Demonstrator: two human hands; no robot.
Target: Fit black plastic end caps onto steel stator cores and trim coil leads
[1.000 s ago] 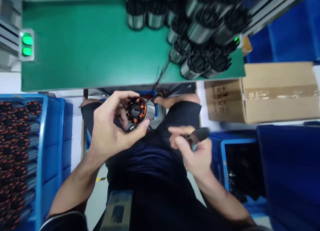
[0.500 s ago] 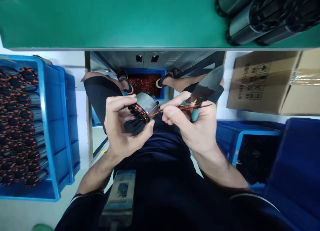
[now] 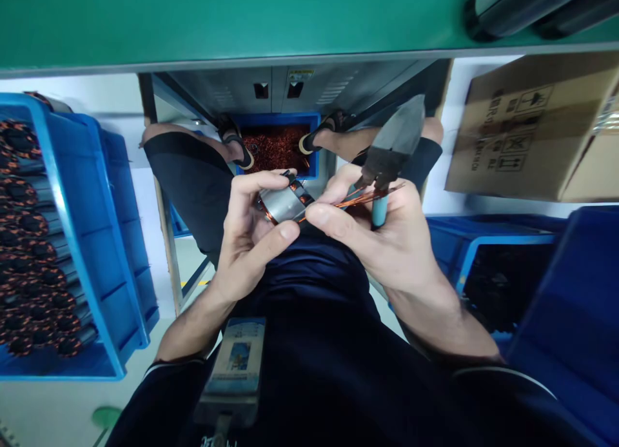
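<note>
At the far left, a blue plastic bin (image 3: 84, 240) holds rows of metal cylinders wound with orange-copper wire (image 3: 36, 273), and right of it the left hand (image 3: 254, 231) grips a silver metal cylinder with copper windings (image 3: 286, 203) between thumb and fingers, above the lap. Beside it, the right hand (image 3: 382, 231) pinches the loose copper wires (image 3: 355, 200) next to the cylinder while also holding pliers with teal handles and dark metal jaws (image 3: 393, 144), their head pointing up toward the green tabletop (image 3: 232, 24).
</note>
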